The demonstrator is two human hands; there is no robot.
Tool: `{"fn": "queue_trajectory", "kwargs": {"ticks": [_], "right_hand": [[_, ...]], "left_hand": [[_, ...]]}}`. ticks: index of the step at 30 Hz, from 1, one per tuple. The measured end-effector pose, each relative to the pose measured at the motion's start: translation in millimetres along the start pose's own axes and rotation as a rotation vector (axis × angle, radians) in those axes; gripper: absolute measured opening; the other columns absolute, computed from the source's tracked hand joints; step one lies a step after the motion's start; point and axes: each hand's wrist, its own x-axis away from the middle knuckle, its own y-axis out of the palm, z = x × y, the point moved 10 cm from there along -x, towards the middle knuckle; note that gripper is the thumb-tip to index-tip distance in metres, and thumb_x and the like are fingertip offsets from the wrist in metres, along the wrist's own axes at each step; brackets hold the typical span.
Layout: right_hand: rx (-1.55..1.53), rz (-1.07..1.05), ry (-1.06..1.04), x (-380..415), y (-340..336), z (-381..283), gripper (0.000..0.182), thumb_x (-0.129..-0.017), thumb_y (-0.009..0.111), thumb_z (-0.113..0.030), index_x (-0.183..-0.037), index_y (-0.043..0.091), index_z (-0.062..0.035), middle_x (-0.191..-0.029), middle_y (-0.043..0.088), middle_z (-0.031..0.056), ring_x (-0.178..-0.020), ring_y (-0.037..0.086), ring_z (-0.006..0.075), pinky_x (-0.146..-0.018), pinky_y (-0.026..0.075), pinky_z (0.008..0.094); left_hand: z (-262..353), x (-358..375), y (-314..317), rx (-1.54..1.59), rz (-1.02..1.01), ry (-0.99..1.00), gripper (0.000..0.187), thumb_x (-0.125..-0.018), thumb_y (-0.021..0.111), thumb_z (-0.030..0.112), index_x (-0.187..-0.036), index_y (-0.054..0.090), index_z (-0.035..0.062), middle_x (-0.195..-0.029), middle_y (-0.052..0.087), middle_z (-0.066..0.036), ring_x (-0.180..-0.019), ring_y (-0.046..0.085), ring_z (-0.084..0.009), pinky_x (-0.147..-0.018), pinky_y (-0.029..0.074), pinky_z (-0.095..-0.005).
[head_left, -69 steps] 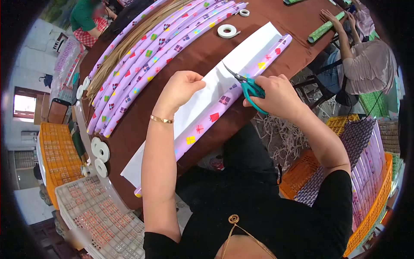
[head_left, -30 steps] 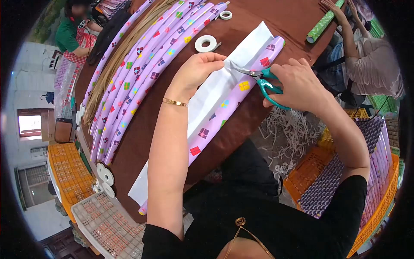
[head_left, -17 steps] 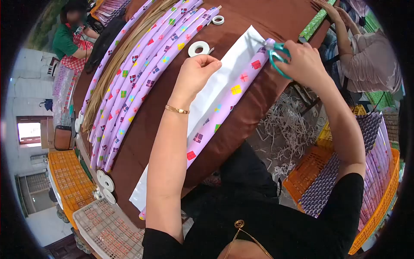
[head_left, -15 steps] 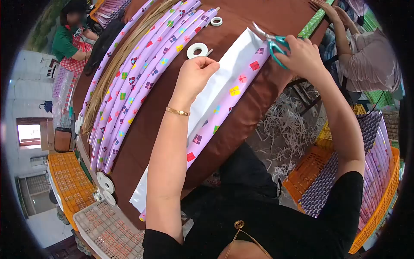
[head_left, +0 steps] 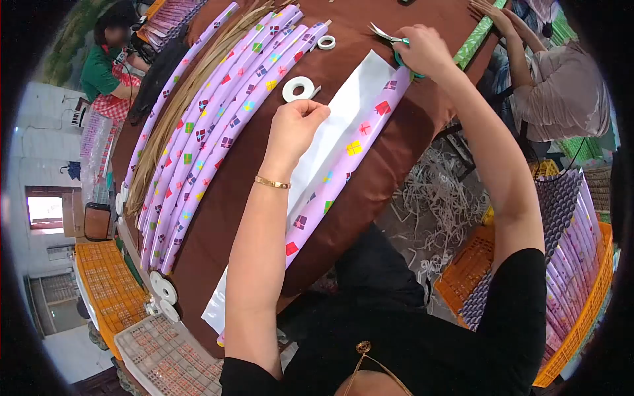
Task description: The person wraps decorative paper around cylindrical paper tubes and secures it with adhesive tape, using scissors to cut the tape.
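My right hand (head_left: 426, 54) is closed around teal-handled scissors (head_left: 398, 41), their blades parted and pointing left above the brown cloth. Below them lies a partly unrolled sheet of lilac wrapping paper (head_left: 339, 170) with a gift-box print, its white underside (head_left: 356, 86) facing up along the left. My left hand (head_left: 296, 132) is pinched shut over the paper's left edge; whatever is between its fingertips is too small to make out. Just beyond that hand sits a roll of white tape (head_left: 286, 91) with a loose end. A smaller tape roll (head_left: 319, 43) lies farther back.
Finished-looking lilac rolls (head_left: 218, 125) and brown paper strips (head_left: 158, 122) cover the table's left side. Orange crates (head_left: 598, 297) with more rolls stand at the right, near paper shreds (head_left: 439, 191) on the floor. A co-worker's hands (head_left: 495, 16) rest on a green roll (head_left: 477, 41).
My right hand has carried the scissors left and slightly up, off the paper's far corner. The left hand, still pinched, has shifted slightly down and left.
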Motion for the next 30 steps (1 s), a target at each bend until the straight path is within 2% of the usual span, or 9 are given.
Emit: {"fn": "queue_trajectory", "kwargs": {"ticks": [2, 3, 4, 6, 9, 13, 18, 24, 30], "right_hand": [[-0.744, -0.417, 0.058, -1.6, 47.5, -12.6, 0.033, -0.083, 0.063, -0.025, -0.107, 0.073, -0.004, -0.104, 0.071, 0.0186, -0.095, 0.067, 0.0328, -0.084, 0.053, 0.0388], [-0.811, -0.483, 0.052, -1.0, 48.8, -23.0, 0.033, -0.083, 0.062, -0.022, -0.109, 0.072, -0.0041, -0.105, 0.072, 0.0149, -0.092, 0.069, 0.0261, -0.082, 0.053, 0.0341], [-0.812, -0.484, 0.052, -2.9, 43.8, -26.5, 0.033, -0.083, 0.062, -0.022, -0.109, 0.072, -0.0041, -0.105, 0.072, 0.0149, -0.092, 0.069, 0.0261, -0.082, 0.053, 0.0341], [-0.862, -0.631, 0.161, 1.0, 45.5, -27.4, 0.031, -0.088, 0.061, -0.017, -0.115, 0.069, -0.0044, -0.093, 0.07, 0.0028, -0.085, 0.063, 0.0115, -0.078, 0.051, 0.027], [-1.049, -0.678, 0.084, -3.7, 58.2, -37.3, 0.028, -0.086, 0.065, -0.015, -0.111, 0.07, -0.003, -0.089, 0.068, 0.0005, -0.079, 0.061, 0.0091, -0.072, 0.049, 0.025], [-0.962, -0.713, 0.035, -2.9, 51.3, -43.4, 0.024, -0.083, 0.068, -0.015, -0.104, 0.071, -0.0016, -0.084, 0.067, 0.0007, -0.074, 0.058, 0.0088, -0.068, 0.047, 0.0247], [-0.967, -0.675, 0.125, -3.2, 57.1, -37.0, 0.016, -0.08, 0.071, -0.015, -0.088, 0.069, -0.0017, -0.077, 0.065, 0.0, -0.072, 0.057, 0.0102, -0.067, 0.046, 0.0277], [-0.916, -0.659, 0.232, -2.9, 57.6, -33.1, 0.015, -0.077, 0.071, -0.016, -0.085, 0.07, -0.0032, -0.075, 0.063, 0.0008, -0.071, 0.057, 0.0112, -0.066, 0.046, 0.0284], [-0.75, -0.646, 0.229, -7.4, 54.7, -37.2, 0.013, -0.076, 0.07, -0.016, -0.083, 0.07, -0.0049, -0.073, 0.063, 0.0016, -0.071, 0.056, 0.0114, -0.064, 0.046, 0.029]], "left_hand": [[1.2, 0.7, 0.8, 0.016, -0.009, 0.015, 0.019, -0.087, 0.069, 0.014, -0.088, 0.071, -0.0043, -0.07, 0.063, 0.001, -0.061, 0.05, -0.0043, -0.056, 0.041, -0.0239], [0.9, 0.6, 1.0, 0.015, -0.008, 0.014, 0.019, -0.087, 0.069, 0.014, -0.088, 0.071, -0.0043, -0.07, 0.063, 0.001, -0.061, 0.05, -0.0043, -0.056, 0.041, -0.0239], [0.6, 0.7, 1.4, 0.025, -0.01, 0.012, 0.019, -0.087, 0.069, 0.014, -0.088, 0.071, -0.0043, -0.07, 0.063, 0.001, -0.061, 0.05, -0.0043, -0.056, 0.041, -0.0239], [-0.1, 0.7, 1.2, 0.033, -0.011, 0.009, 0.019, -0.087, 0.069, 0.014, -0.088, 0.071, -0.0042, -0.07, 0.063, 0.001, -0.062, 0.05, -0.0044, -0.056, 0.041, -0.0239], [2.1, 0.1, 1.4, 0.015, -0.012, 0.032, 0.018, -0.087, 0.069, 0.014, -0.088, 0.071, -0.0042, -0.071, 0.064, 0.001, -0.062, 0.051, -0.0048, -0.057, 0.041, -0.0242], [2.0, 1.6, 2.4, 0.018, -0.019, 0.008, 0.02, -0.085, 0.071, 0.015, -0.09, 0.071, -0.0044, -0.073, 0.066, -0.001, -0.064, 0.054, -0.0056, -0.059, 0.044, -0.0245], [-4.0, -0.4, 2.1, 0.002, -0.012, -0.012, 0.02, -0.084, 0.072, 0.015, -0.09, 0.072, -0.0042, -0.074, 0.067, -0.002, -0.064, 0.055, -0.0059, -0.06, 0.045, -0.0245], [-6.1, -3.9, 2.3, -0.044, -0.019, -0.064, 0.02, -0.084, 0.072, 0.015, -0.087, 0.072, -0.0042, -0.07, 0.065, -0.001, -0.061, 0.053, -0.0059, -0.057, 0.043, -0.0252], [-9.6, -5.8, 5.0, -0.07, -0.07, -0.084, 0.021, -0.082, 0.073, 0.017, -0.085, 0.071, -0.0036, -0.065, 0.061, 0.001, -0.059, 0.05, -0.0052, -0.054, 0.04, -0.0253]]}}
